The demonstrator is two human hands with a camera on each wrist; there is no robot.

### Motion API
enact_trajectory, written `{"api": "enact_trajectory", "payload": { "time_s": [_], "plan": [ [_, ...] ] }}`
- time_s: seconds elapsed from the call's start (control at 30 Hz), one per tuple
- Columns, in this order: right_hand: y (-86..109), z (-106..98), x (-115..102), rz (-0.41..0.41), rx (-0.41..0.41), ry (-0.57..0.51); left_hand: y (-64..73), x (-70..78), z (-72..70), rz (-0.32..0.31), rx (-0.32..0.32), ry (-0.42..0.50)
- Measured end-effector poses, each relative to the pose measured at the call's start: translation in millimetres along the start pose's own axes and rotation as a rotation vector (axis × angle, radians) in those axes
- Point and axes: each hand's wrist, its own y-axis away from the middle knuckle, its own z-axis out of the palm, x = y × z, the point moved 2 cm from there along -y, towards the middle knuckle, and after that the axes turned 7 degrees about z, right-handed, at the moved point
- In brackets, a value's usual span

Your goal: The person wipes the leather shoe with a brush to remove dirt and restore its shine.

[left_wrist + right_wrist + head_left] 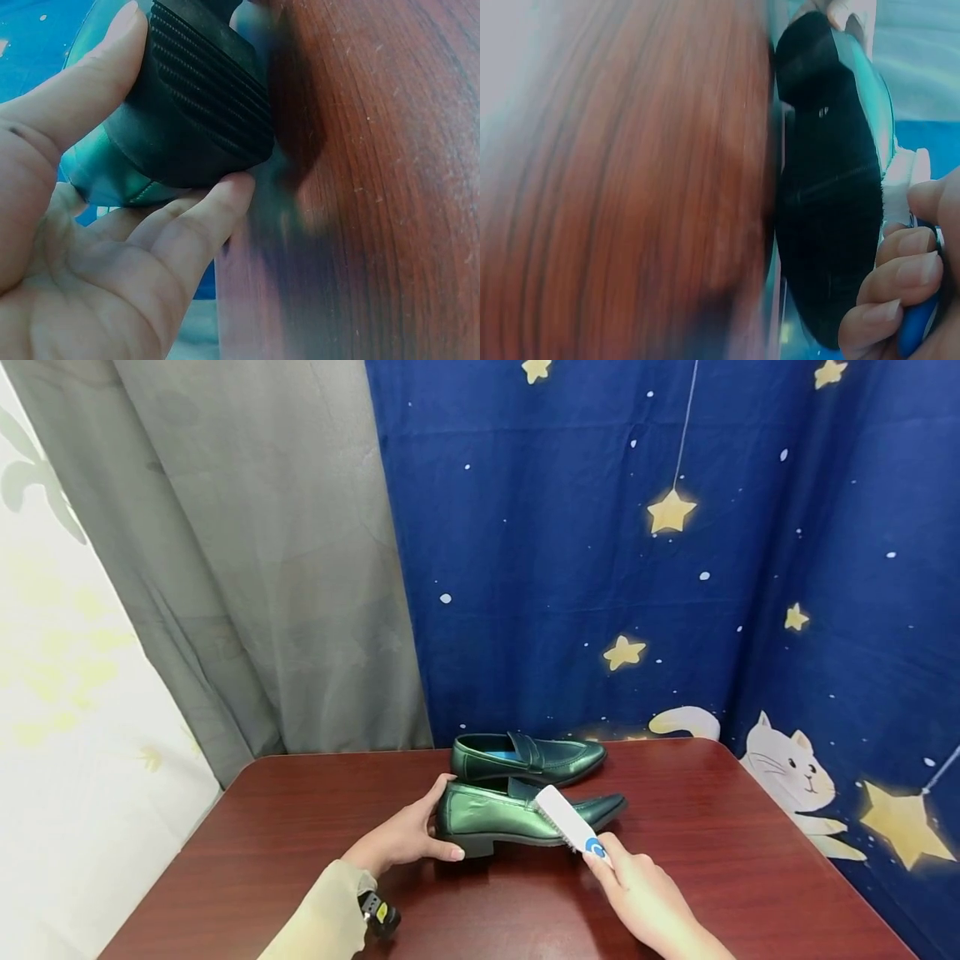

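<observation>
A dark green loafer (480, 811) points its toe to the right on the table. My left hand (411, 833) grips it round the back; in the left wrist view, thumb and fingers (201, 225) clasp either side of the ridged black heel (214, 94). The handle of a white-and-blue scrub brush (564, 817) is in my right hand (647, 893), and its bristles (889, 196) lie against the side of the loafer's upper. The right wrist view shows the dark sole (829, 187). Just behind lies the matching loafer (558, 762), with a blue insole.
The reddish-brown wooden table (300, 810) has its far edge close behind the second loafer. Beyond it hang a grey curtain (285, 568) and a blue curtain (540, 552) with stars. A small dark device (381, 913) is strapped at my left wrist.
</observation>
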Motion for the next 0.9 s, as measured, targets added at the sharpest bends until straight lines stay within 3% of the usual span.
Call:
{"api": "enact_trajectory", "payload": {
  "time_s": [0.7, 0.9],
  "plan": [
    [-16.3, -26, 44, 0.057, -0.039, 0.015, 2.8, -3.9, 1.4, 0.032, -0.002, -0.028],
    [-21.7, -30, 51, 0.066, -0.045, 0.014, 2.1, -1.7, 1.3, 0.033, 0.002, -0.074]
  ]
}}
